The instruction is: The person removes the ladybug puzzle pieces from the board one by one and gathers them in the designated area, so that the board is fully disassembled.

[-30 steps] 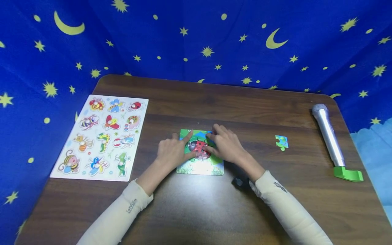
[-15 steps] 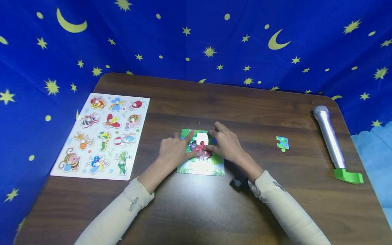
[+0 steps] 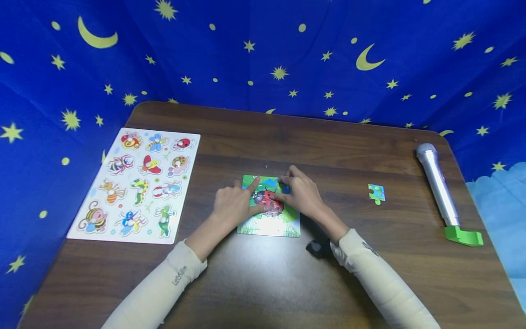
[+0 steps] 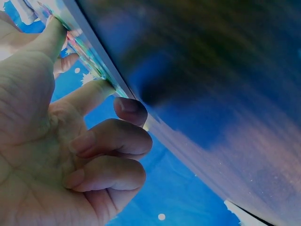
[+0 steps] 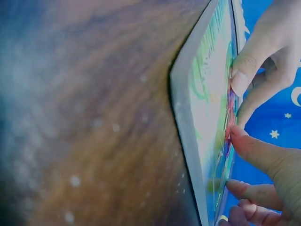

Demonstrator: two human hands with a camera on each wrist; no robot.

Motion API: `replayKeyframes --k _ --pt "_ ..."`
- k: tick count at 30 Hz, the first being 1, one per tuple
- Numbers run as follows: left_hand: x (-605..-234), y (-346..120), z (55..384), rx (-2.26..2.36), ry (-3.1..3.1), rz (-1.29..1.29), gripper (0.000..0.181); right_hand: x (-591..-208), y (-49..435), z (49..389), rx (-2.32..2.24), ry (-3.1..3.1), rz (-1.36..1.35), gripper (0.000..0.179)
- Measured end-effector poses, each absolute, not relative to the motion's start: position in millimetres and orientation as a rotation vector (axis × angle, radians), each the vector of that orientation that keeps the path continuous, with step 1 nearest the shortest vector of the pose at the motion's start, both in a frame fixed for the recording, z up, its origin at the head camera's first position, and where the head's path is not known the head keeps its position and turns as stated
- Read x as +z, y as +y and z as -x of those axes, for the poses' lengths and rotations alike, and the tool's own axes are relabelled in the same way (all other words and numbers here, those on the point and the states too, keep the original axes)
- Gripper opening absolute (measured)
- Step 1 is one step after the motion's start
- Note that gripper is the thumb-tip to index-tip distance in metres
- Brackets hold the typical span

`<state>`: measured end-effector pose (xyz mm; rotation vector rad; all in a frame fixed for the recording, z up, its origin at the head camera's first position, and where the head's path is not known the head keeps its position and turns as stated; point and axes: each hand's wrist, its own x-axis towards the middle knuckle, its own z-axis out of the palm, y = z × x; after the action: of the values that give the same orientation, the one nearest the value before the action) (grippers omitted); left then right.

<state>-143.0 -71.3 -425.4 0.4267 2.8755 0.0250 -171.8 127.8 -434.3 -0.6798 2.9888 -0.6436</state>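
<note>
A square ladybug jigsaw puzzle point(image 3: 269, 227) lies flat on the table between both hands. My left hand point(image 3: 231, 203) rests its thumb and straight index finger on the picture. In the left wrist view, that hand's other fingers point(image 4: 110, 174) curl beside the puzzle's edge, holding nothing. My right hand point(image 3: 304, 194) touches the ladybug with its thumb, while its index finger presses near the upper right corner. Both hands' thumbs meet the red body in the right wrist view. A loose blue-green jigsaw piece point(image 3: 376, 193) lies to the right, apart from the hands.
A white insect peg board point(image 3: 135, 185) lies at the table's left. Along the right side is a silver microphone point(image 3: 439, 183) with a green end point(image 3: 464, 236). A small black object point(image 3: 317, 248) sits by the right wrist. A blue star-patterned curtain point(image 3: 230, 55) hangs behind the table point(image 3: 246, 283).
A bright white patch at the puzzle's top middle, seen half a second ago, now shows green and blue print. Both hands stay nearly in place; the view shifts slightly.
</note>
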Motion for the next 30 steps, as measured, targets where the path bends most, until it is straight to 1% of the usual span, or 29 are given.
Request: replayKeyframes --k 9,16,23,30 --pt "-425 -70 140 0.023 2.893 -0.435 0.086 -439 111 160 -0.535 3.169 0.627 0.057" --pt "-424 -70 139 0.036 2.883 -0.413 0.087 -440 99 155 -0.542 3.207 0.438 0.054" --pt "-424 -66 140 0.032 2.882 -0.43 0.088 -437 106 155 -0.745 3.158 0.319 0.058" --pt "-423 -69 139 0.056 2.865 -0.409 0.089 -431 130 153 -0.753 3.178 0.299 0.058"
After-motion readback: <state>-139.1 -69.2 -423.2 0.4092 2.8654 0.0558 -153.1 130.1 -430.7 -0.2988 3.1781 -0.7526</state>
